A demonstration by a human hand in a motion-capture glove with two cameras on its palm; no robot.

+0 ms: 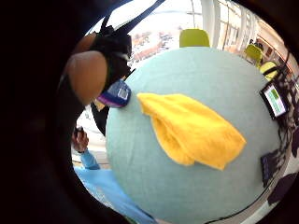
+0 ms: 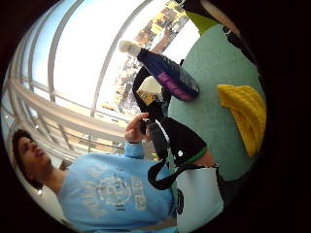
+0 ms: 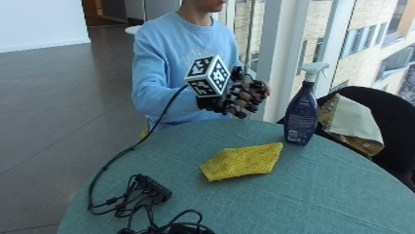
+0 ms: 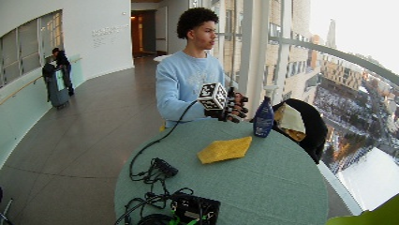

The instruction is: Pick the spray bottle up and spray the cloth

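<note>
a gloved right hand, fingers loosely curled and holding nothing, hovers at upper centre above a round table, left of the upright spray bottle, with the yellow cloth lying mid-frame.

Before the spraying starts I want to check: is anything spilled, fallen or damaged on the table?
Nothing stands out. The spray bottle stands upright, the yellow cloth lies folded on the table, no liquid visible.

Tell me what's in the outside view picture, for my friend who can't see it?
A person's gloved right hand hangs in the air above a round green table, holding nothing, fingers loosely curled. A blue spray bottle stands upright near the table's far edge, untouched. A folded yellow cloth lies flat on the table, apart from both hands.
</note>
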